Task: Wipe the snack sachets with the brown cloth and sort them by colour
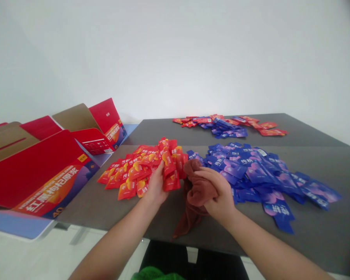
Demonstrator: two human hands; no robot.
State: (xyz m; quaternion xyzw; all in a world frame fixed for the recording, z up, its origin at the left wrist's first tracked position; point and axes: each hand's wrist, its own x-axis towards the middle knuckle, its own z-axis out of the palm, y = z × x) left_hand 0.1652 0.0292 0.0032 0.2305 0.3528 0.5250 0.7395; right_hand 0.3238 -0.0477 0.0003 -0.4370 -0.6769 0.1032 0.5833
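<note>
My left hand [156, 182] grips a bunch of red and orange sachets [169, 171] and lifts them slightly at the right end of a loose red pile [131, 173]. My right hand [216, 190] is closed on a crumpled rust-brown cloth [196, 194], whose lower end hangs onto the table. Just beyond that hand, a large spread of blue and purple sachets [253, 171] lies on the table, its near-left edge almost touching the cloth.
Red printed cardboard carton blanks [37, 171] stand partly folded at the left of the grey table [317, 241]. Mixed red and blue sachets [218, 125] lie at the far end. A green item [154, 274] shows below the near edge.
</note>
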